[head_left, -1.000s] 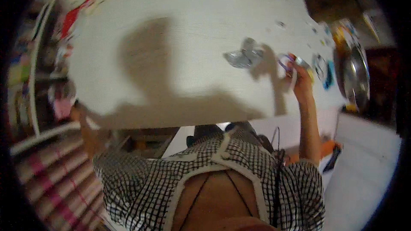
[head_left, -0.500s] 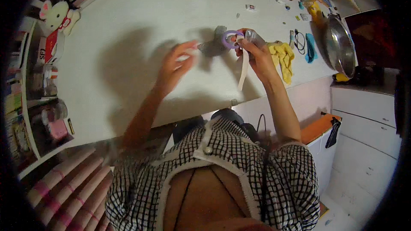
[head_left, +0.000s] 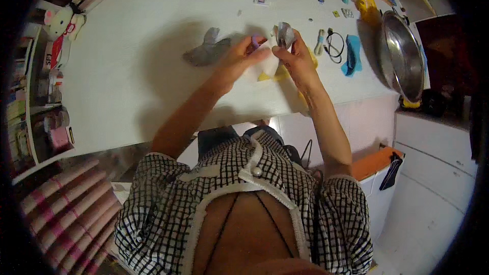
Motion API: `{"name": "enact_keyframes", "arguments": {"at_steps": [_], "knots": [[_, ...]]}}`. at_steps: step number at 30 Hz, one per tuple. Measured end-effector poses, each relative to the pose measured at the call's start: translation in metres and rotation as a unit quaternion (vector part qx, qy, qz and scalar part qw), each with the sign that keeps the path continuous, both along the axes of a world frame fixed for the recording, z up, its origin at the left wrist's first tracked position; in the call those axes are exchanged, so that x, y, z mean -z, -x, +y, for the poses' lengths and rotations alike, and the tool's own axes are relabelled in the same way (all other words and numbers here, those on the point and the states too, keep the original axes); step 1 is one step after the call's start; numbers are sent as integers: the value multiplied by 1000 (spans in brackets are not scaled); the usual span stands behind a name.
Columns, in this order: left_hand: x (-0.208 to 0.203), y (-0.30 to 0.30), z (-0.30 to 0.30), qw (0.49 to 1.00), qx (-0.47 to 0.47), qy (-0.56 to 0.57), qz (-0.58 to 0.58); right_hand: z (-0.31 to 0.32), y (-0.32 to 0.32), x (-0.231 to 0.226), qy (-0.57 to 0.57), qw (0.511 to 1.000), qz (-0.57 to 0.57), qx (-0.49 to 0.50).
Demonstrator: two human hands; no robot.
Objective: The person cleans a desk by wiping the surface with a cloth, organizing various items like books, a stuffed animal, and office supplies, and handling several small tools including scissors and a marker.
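Note:
My left hand (head_left: 237, 64) is closed on a purple ring (head_left: 255, 42), of which only a part shows between the fingers. Close beside it, my right hand (head_left: 298, 60) grips a greyish, shiny, see-through object (head_left: 285, 35) whose kind I cannot make out. A whitish strip (head_left: 269, 65) spans the gap between both hands, slightly blurred. Under the hands a yellow cloth (head_left: 279, 75) lies on the table, partly hidden. To the left of my left hand rests a crumpled grey cloth-like piece (head_left: 208, 51).
The white table (head_left: 127, 86) carries a coiled black cable (head_left: 334, 46), a blue piece (head_left: 352, 53) and a small white box (head_left: 261, 1). A large metal basin (head_left: 405, 56) stands on the right. A plush toy (head_left: 62, 23) sits far left, above a bookshelf (head_left: 20, 117).
The purple ring has passed from my right hand to my left. My hands have come closer together, and the view has shifted, so the table items appear moved.

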State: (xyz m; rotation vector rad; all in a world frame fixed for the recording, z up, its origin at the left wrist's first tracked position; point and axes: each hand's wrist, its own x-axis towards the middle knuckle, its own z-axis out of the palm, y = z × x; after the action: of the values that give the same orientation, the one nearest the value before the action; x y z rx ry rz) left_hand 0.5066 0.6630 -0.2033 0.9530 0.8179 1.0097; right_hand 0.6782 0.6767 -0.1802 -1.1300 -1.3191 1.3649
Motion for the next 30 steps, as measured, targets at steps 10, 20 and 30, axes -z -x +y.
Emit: {"name": "enact_keyframes", "arguments": {"at_steps": [10,20,30], "knots": [[-5,-67,-4,984,-123,64,110,38,-92,-6,55,993,84,59],[34,-4,-65,947,-305,97,12,0,-1,-2,-315,884,-236,-254],[3,146,-50,870,-314,-191,328,88,146,69,-522,672,-469,-237]]}}
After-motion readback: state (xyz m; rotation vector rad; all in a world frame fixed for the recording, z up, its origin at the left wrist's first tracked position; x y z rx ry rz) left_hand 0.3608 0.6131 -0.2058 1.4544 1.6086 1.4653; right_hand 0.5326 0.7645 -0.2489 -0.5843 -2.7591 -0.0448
